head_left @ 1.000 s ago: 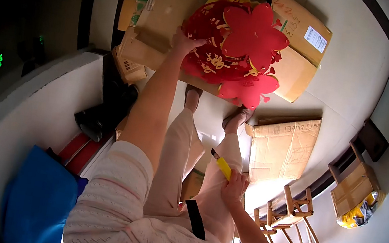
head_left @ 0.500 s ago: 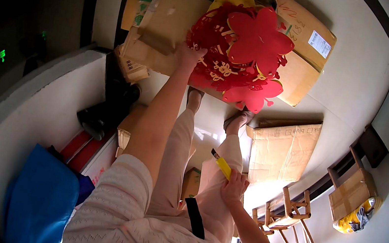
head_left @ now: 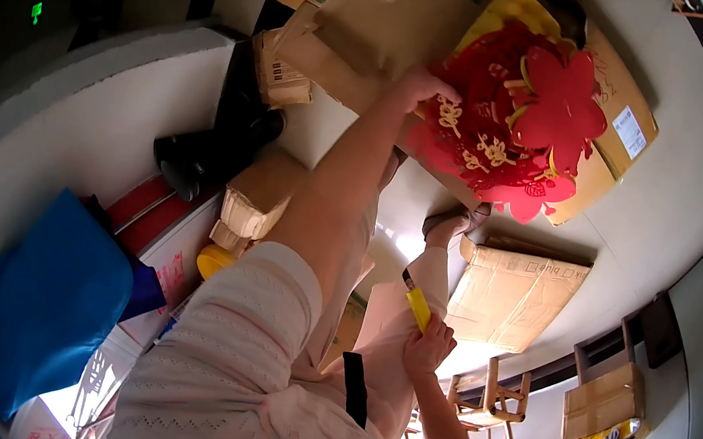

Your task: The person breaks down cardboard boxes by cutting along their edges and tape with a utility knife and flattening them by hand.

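Note:
A bunch of red cut-out decorations [head_left: 492, 114] with gold patterns and big flower shapes lies over flattened cardboard [head_left: 384, 22]. At its left edge is my left hand [head_left: 424, 89], its fingers closed on the decoration's rim. My right hand [head_left: 430, 347] rests by my right thigh, wrapped round a yellow box cutter [head_left: 418, 308] whose dark blade end points up and away from me. The blade end is apart from the decorations.
A folded carton [head_left: 516, 298] lies right of my feet. Wooden stools [head_left: 492, 401] and a taped box [head_left: 603, 401] stand at the lower right. On the left are black boots [head_left: 189, 163], small cartons [head_left: 261, 193] and blue cloth [head_left: 58, 295].
The view has turned, so the decorations and cardboard appear farther right. My left hand remains at the decorations' edge and my right hand still holds the cutter.

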Motion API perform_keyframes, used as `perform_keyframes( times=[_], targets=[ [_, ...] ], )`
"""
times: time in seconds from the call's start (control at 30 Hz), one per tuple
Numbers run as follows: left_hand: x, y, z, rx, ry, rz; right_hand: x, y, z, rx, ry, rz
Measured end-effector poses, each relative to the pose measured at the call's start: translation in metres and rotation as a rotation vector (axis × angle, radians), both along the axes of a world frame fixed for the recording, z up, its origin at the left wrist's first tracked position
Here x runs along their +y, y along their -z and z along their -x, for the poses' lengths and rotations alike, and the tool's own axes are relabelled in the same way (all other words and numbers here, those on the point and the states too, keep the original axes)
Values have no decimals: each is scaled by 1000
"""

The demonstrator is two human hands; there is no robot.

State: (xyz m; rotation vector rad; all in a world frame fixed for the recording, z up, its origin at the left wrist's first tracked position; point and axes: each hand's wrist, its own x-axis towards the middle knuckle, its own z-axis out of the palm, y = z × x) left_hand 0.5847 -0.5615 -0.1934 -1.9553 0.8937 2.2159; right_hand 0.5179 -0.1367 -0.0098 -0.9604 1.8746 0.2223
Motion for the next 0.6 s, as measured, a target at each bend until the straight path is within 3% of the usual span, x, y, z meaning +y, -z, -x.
perform_keyframes(
  times=[0.03, 0.13, 0.27, 0.3, 0.37, 0.47, 0.53, 0.6],
  targets=[
    [7, 1, -1, 97, -121, -27, -1, 0, 1, 9, -13, 17],
    [29, -3, -7, 221, -151, 1, -11, -3, 5, 13, -50, 31],
    [48, -23, -37, 191, -227, -66, -20, -3, 8, 19, -93, 67],
    [57, -17, -55, 313, -235, 32, -21, -2, 9, 18, -105, 71],
    [71, -14, -96, 271, -237, 27, -25, -1, 12, 13, -131, 66],
    [80, -65, -174, 421, -472, 7, -31, -1, 15, 9, -171, 35],
    [94, -118, -227, 191, -641, 26, -36, -1, 15, 12, -194, 21],
    [146, -96, -328, 157, -788, 105, -41, -3, 17, 13, -208, 25]
  ],
)
